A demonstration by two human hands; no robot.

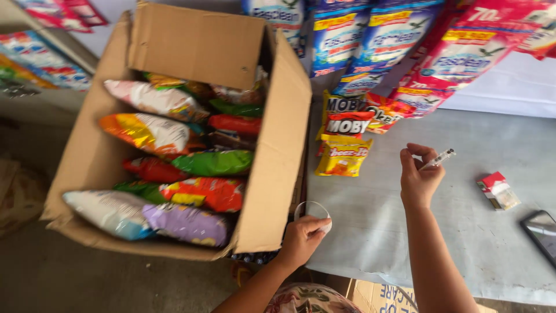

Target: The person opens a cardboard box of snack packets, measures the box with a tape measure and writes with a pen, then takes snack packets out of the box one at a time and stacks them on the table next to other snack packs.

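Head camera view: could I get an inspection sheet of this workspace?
Surface: grey table, covered with a sheet.
Job's things: roll of clear tape and a pen.
Clutter: small red and white box, phone at the table's right edge, snack packets at the table's back.
Hands: left hand pinches the tape roll; right hand holds the pen up.
Cables: nothing seen.
Surroundings: open cardboard box full of snack bags, hanging detergent packs.
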